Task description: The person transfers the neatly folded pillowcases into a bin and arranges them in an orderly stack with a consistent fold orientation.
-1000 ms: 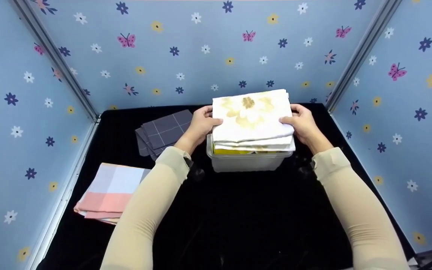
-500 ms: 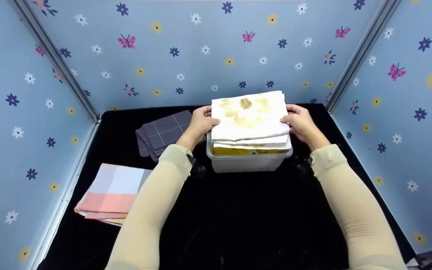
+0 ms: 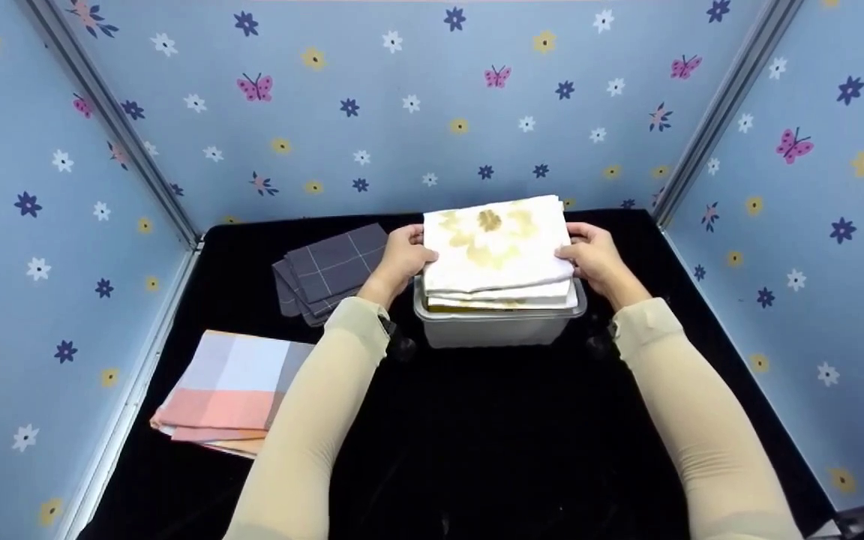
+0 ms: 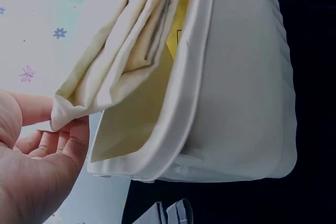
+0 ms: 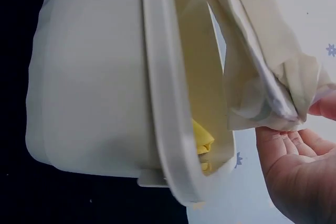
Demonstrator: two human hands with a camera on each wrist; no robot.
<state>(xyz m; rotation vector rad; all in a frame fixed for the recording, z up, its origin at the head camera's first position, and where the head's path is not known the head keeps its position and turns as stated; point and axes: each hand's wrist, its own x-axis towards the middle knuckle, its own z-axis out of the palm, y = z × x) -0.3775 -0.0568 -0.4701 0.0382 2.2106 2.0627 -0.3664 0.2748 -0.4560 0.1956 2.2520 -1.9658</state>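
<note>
Lowered slightly since a second ago, the folded white floral cloth (image 3: 496,251) lies over the opening of the white plastic bin (image 3: 496,332), its ends pinched by the left hand (image 3: 403,261) and right hand (image 3: 598,260). Its printed face tilts toward the person, long axis running left to right.

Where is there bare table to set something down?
Widest patch: the black tabletop in front of the white bin, between the left sleeve and right sleeve. A narrower strip runs between right sleeve and right wall. Crowded: left of the bin, with grey checked cloths, plaid cloths and the left hand.
</note>
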